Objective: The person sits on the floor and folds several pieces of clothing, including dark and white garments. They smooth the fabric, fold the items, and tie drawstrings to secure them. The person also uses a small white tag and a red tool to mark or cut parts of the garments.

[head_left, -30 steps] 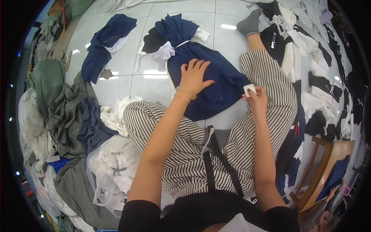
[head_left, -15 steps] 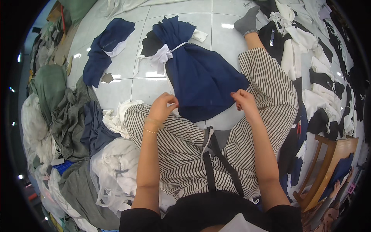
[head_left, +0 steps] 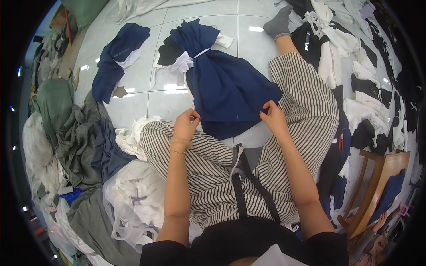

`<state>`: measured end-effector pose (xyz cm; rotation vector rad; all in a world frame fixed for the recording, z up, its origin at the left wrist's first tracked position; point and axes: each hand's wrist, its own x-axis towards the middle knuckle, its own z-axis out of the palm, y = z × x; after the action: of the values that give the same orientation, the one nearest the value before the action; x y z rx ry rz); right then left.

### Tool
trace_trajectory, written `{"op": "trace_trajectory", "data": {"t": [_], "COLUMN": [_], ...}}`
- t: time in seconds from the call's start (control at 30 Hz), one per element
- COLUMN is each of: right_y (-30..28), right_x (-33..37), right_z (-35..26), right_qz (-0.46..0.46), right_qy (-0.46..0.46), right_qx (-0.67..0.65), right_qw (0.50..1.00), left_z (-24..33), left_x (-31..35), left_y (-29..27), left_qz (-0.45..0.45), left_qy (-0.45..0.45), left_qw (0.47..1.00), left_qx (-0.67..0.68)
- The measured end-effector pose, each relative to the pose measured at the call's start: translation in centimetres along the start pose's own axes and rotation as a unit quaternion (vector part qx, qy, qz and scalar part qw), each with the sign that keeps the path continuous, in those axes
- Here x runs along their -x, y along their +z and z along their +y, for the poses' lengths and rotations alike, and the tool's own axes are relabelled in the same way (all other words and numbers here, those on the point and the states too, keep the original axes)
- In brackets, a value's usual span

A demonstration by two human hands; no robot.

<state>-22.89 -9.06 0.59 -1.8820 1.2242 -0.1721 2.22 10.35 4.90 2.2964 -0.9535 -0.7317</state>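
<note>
Where fingers (head_left: 269,105) pinch its edges, navy cloth (head_left: 233,86) flares in soft folds.

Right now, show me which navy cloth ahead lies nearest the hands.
The larger navy cloth, with the white tie across it: its near end lies between the left hand and right hand. The smaller navy cloth lies apart, farther left.

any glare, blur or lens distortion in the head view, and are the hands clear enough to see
Head view: bright reflections on the tiled floor, none obvious on the matte navy cloth; head view: left hand and right hand show no strong blur, though fine fingertip detail is small; head view: fisheye curvature toward the rim, with black corners.
</note>
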Motion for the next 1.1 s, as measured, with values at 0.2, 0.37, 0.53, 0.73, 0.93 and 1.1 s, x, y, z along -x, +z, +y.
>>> {"op": "trace_trajectory", "data": {"t": [0.2,0.37,0.53,0.73,0.93,1.1], "right_y": [0.1,0.2,0.0,0.0,0.0,0.0], "right_x": [-0.3,-0.4,-0.4,-0.3,-0.4,-0.3], "right_z": [0.6,0.9,0.3,0.2,0.3,0.1], "right_qz": [0.015,0.023,0.016,0.011,0.006,0.002], "right_qy": [0.010,0.009,0.020,0.022,0.025,0.028], "right_qx": [-0.003,-0.001,-0.002,-0.006,-0.003,-0.006], "right_qw": [1.000,1.000,1.000,1.000,1.000,1.000], "left_z": [-0.1,-0.4,-0.5,-0.4,-0.3,-0.6], "left_x": [0.2,0.3,0.3,0.3,0.3,0.4], "left_y": [0.0,0.3,0.7,1.0,1.1,1.1], "left_qz": [-0.010,-0.012,-0.009,-0.013,-0.017,-0.010], "left_qy": [-0.043,-0.060,-0.056,-0.063,-0.064,-0.058], "left_qw": [0.999,0.998,0.998,0.997,0.997,0.998], "left_qx": [-0.019,-0.025,-0.027,-0.030,-0.025,-0.031]}}
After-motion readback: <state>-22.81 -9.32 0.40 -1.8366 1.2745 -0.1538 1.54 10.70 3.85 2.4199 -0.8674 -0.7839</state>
